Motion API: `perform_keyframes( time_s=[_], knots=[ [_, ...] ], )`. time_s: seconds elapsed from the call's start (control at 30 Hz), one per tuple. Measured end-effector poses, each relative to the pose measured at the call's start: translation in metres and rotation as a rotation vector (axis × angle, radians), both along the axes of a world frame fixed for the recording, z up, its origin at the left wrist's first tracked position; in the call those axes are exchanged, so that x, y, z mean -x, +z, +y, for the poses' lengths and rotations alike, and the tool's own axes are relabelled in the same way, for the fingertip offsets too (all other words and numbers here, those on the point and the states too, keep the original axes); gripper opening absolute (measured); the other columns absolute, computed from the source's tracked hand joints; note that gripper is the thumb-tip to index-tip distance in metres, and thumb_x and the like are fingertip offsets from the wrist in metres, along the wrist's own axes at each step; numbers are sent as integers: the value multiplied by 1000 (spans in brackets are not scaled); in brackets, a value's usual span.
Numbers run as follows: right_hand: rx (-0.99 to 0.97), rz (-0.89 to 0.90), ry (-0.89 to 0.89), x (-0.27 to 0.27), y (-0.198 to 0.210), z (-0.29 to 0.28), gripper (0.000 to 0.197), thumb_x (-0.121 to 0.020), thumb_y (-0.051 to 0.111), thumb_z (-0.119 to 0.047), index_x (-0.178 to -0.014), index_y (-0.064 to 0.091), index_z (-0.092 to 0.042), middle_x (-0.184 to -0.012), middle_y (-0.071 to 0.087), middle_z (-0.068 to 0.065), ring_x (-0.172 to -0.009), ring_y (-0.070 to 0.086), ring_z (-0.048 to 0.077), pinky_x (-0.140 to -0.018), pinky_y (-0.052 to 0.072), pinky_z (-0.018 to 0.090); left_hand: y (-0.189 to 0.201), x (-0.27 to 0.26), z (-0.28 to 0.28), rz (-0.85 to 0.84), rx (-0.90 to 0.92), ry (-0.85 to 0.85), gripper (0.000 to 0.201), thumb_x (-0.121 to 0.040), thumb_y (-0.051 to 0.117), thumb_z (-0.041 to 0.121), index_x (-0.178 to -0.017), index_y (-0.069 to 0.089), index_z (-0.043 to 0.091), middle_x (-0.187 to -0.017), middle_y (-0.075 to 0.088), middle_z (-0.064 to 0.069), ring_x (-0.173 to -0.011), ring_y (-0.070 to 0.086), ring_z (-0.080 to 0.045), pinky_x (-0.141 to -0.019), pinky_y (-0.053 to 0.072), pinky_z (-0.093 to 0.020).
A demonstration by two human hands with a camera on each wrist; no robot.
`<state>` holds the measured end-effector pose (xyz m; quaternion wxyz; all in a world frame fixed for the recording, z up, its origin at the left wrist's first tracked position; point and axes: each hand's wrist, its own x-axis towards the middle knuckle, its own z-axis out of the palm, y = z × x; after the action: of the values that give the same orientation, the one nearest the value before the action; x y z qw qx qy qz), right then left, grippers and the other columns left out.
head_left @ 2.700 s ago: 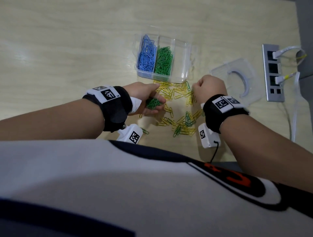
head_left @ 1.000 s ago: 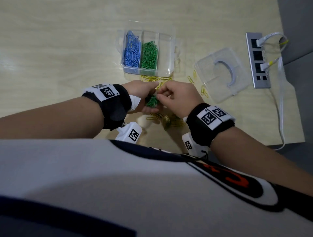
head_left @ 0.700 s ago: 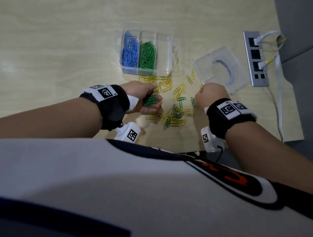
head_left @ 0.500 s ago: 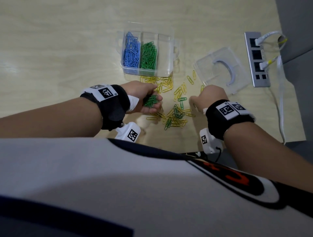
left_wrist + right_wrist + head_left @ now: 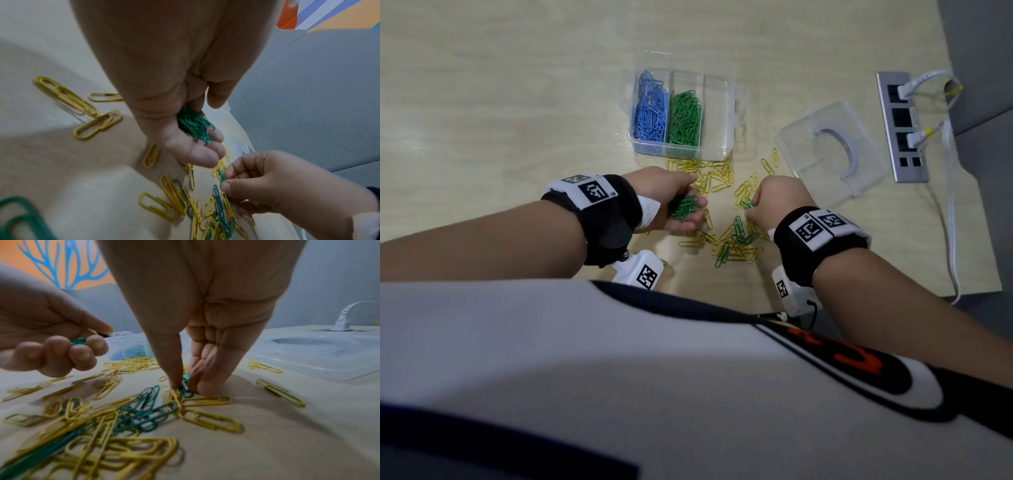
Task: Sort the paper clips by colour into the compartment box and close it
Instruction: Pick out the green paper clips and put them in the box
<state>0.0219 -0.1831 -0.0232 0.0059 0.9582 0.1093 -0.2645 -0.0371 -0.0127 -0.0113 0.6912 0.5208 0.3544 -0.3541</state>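
Pinching green clip [image 5: 186, 386] (right hand [image 5: 779, 202])

one box [image 5: 717, 150] with three compartments – blue clips [image 5: 650, 109] fill one, green clips [image 5: 685, 118] another, too many to count. one lid [image 5: 828, 154], one power strip [image 5: 900, 126] with two plugs, two hands [image 5: 667, 198] – and loose yellow clips [image 5: 717, 178] by the dozens.
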Motion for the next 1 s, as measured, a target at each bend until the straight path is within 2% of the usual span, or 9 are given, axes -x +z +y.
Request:
perform_keyframes(
  time_s=[0.13,0.4,0.53,0.63,0.7,0.77,0.83,0.9,1.0],
  knots=[
    [-31,-4,-7,-2,-2,-2,16,-86,60,-18,-94,67,-6,-94,68,10,-87,63,26,-69,47,26,1,0,3,-1,1,-1,44,-102,33,37,-76,54,9,-58,56,-5,-79,56,-24,-57,53,-22],
    [-94,28,-14,-2,0,-6,21,-86,57,-18,-96,68,-3,-96,68,13,-91,62,28,-76,52,32,0,0,4,22,4,8,43,-102,33,37,-76,54,9,-59,55,-5,-91,57,-28,-55,54,-21],
    [-300,-34,-57,4,13,2,6,-83,58,-18,-85,63,-15,-85,64,2,-80,59,19,-68,44,26,-3,-1,3,32,-11,-8,45,-102,32,38,-79,55,8,-60,56,-6,-89,57,-26,-58,54,-23],
    [-517,2,35,21,26,24,4,-80,64,-20,-79,61,-23,-75,61,-8,-71,57,9,-64,45,24,-4,-2,2,16,-21,-2,40,-101,34,39,-90,56,7,-77,58,-10,-78,58,-23,-68,55,-29],
    [-567,45,121,29,31,38,6,-78,66,-19,-77,62,-24,-72,61,-9,-70,57,8,-69,49,25,-6,-2,4,-2,-19,51,30,-100,41,33,-104,54,6,-97,59,-15,-83,61,-27,-77,56,-39],
    [-536,77,196,32,32,46,3,-80,66,-23,-81,64,-25,-74,63,-10,-72,56,8,-71,47,24,-7,-3,7,-14,-11,73,29,-99,44,25,-116,54,4,-111,60,-17,-90,62,-31,-73,58,-45],
    [-552,77,169,29,31,44,2,-82,63,-25,-82,65,-24,-76,64,-9,-73,57,9,-71,47,25,-7,-2,10,-1,18,64,34,-100,42,31,-114,56,4,-104,63,-16,-87,63,-29,-68,59,-39],
    [-495,23,129,21,28,35,8,-84,57,-24,-80,62,-20,-77,64,-5,-75,59,14,-70,49,29,-6,0,11,33,38,12,43,-101,33,39,-94,58,5,-79,59,-13,-83,61,-26,-68,55,-31],
    [-103,7,172,5,24,18,12,-87,50,-18,-80,57,-10,-83,61,4,-78,56,22,-68,46,32,-7,3,13,38,27,-29,48,-102,27,40,-80,55,8,-65,54,-9,-93,63,-30,-67,53,-26]
  ],
)
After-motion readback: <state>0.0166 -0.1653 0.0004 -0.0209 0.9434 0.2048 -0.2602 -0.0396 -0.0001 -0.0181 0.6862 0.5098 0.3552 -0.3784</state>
